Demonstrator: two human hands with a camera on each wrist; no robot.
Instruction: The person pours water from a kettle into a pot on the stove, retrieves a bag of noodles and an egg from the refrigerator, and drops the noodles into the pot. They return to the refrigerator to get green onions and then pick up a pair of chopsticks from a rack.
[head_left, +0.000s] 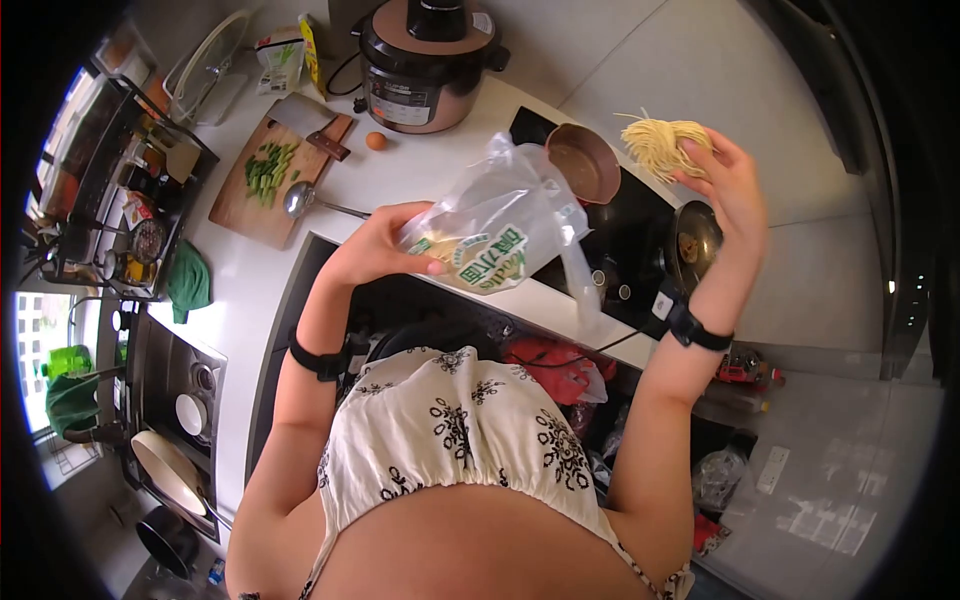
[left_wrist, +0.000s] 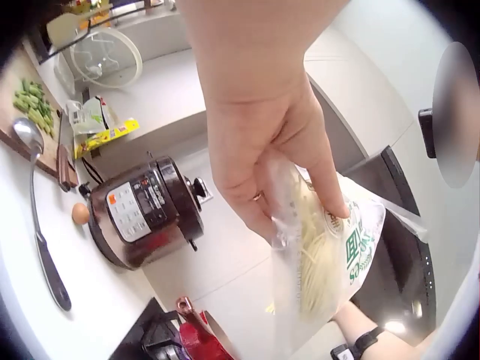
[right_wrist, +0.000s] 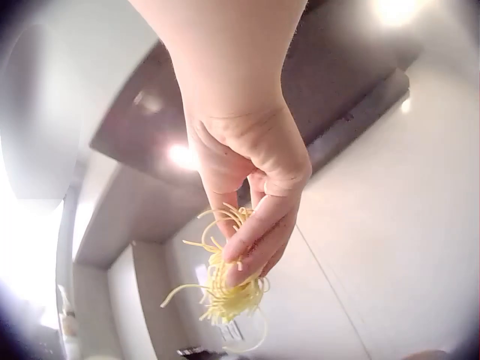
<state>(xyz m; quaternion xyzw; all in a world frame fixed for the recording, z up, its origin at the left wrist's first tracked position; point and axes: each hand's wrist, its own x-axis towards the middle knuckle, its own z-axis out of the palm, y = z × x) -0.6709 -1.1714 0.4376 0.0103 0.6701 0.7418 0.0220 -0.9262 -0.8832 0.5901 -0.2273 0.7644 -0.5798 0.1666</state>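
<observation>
My left hand [head_left: 385, 240] grips a clear plastic noodle bag [head_left: 540, 205] with green print, over the counter's front edge. Pale noodles [left_wrist: 313, 259] show through the plastic in the left wrist view. Raised to the right, my right hand [head_left: 735, 185] pinches a bundle of pale yellow noodles [head_left: 662, 145] between thumb and fingers. Loose strands stick out of the bundle [right_wrist: 232, 296] in the right wrist view. Beyond the bag, a reddish-brown pot [head_left: 583, 165] sits on the black stove [head_left: 630, 225]. A frying pan [head_left: 697, 245] with some food in it lies beneath my right forearm.
Chopped greens [head_left: 268, 168] and a cleaver [head_left: 308, 125] lie on a wooden cutting board [head_left: 235, 205]. A ladle [head_left: 300, 200] rests beside it. An egg [head_left: 376, 141] sits near the electric pressure cooker [head_left: 425, 75]. At the left are a dish rack [head_left: 150, 200] and sink [head_left: 180, 370].
</observation>
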